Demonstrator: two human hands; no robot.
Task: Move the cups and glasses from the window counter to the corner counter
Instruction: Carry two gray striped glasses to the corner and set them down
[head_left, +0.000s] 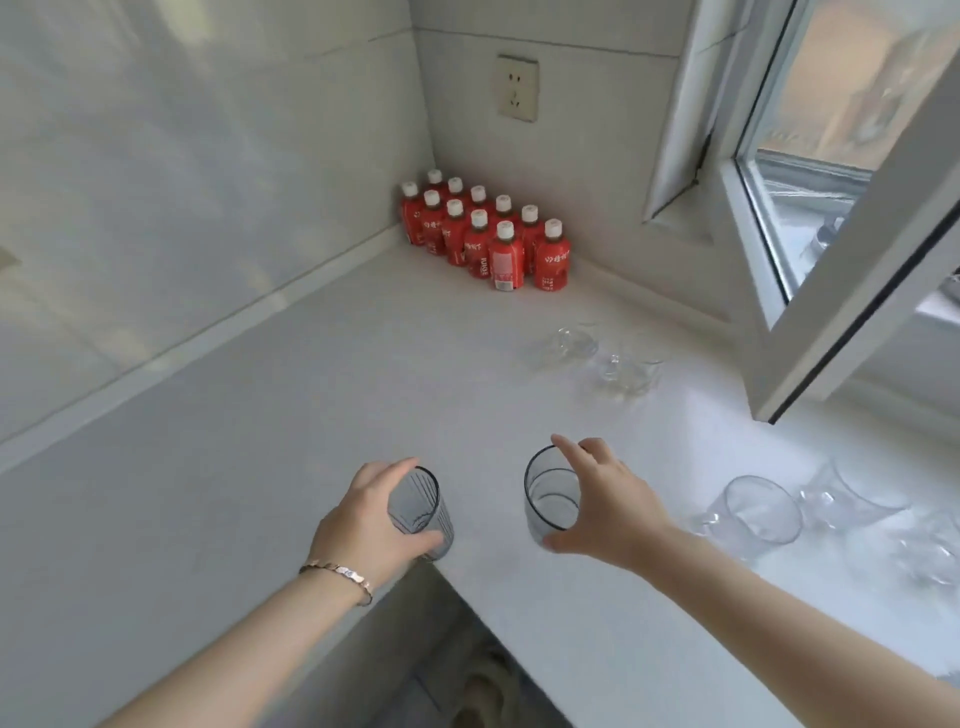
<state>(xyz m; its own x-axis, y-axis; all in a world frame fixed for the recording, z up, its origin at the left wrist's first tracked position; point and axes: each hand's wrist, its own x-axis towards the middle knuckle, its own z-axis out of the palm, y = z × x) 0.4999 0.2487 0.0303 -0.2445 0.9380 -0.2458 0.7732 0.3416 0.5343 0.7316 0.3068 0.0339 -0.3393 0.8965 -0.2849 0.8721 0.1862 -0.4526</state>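
My left hand (363, 525) grips a ribbed grey glass (421, 512) from its left side, above the inner corner of the white counter (322, 415). My right hand (602, 506) holds a second smoky grey glass (548, 499) from the right, thumb low on its wall and forefinger at the rim. Both glasses are upright; I cannot tell whether they touch the counter. Two clear glass cups (574, 343) (626, 371) stand farther back near the window. Several clear glasses (758, 512) remain on the bright counter under the window at the right.
A block of red bottles with white caps (485, 234) fills the far corner against the wall. An open window sash (852, 270) juts over the counter on the right. A wall socket (517, 88) sits above the bottles. The counter's inner edge drops to the floor below my wrists.
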